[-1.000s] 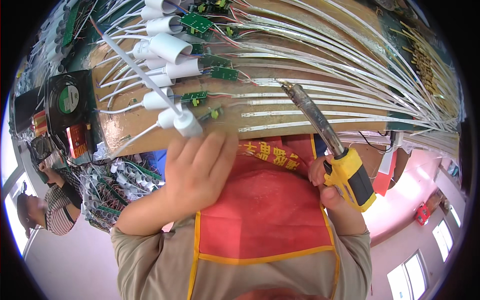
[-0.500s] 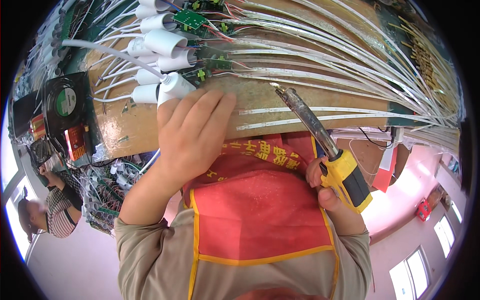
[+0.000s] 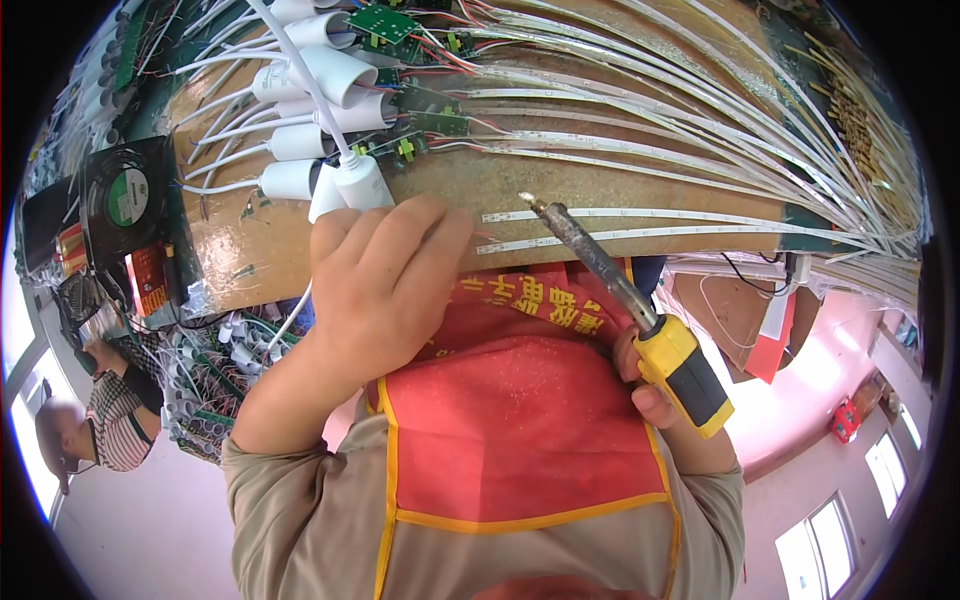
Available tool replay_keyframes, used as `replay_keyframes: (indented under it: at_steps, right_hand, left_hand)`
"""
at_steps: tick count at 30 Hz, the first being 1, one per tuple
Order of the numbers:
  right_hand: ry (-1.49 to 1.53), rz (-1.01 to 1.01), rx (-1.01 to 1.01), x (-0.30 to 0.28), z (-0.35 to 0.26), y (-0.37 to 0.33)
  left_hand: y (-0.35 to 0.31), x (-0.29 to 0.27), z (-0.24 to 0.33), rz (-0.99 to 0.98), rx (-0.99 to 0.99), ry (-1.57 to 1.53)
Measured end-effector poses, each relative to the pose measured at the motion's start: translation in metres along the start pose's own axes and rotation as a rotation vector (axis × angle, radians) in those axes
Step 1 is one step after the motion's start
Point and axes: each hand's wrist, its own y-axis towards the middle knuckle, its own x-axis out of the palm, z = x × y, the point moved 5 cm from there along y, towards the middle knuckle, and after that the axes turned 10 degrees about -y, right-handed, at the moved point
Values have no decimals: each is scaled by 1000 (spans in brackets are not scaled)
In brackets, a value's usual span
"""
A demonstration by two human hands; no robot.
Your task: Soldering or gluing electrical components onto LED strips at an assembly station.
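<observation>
My left hand is closed over the front part of the bench, fingers curled downward and hiding what is under them. Two white tubular housings stick out past its knuckles; the upper housing trails a white cable. Thin reddish wire ends show beside its fingertips. In my right hand, at the apron's right side, is a yellow-and-black gun-shaped soldering iron. Its bright tip points up and left, over or just above the left ends of two white LED strips; I cannot tell whether it touches them.
Beyond my left hand are rows of white housings with green circuit boards, wired to more LED strips. A black fan stands at left, above a heap of boards. Another person sits at far left.
The soldering iron has moved left and slightly down, its tip nearer the loose strip ends. The upper housing has shifted slightly down; its cable now stands steeper. Reddish wire ends show by my left fingertips.
</observation>
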Motion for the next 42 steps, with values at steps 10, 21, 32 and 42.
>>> replay_keyframes:
  at_steps: [10, 21, 32, 42]
  right_hand:
    - [-27, -93, 32, 0, -1, 1]
    - [-93, -88, 145, 5, 14, -7]
    - [-70, -101, 129, 7, 20, -7]
    - [-121, -49, 29, 7, 18, -10]
  left_hand:
    - [-3, 4, 0, 39, -1, -19]
    - [0, 5, 1, 41, -16, -12]
    - [3, 4, 4, -13, -44, 29]
    - [4, 5, 3, -43, -66, 33]
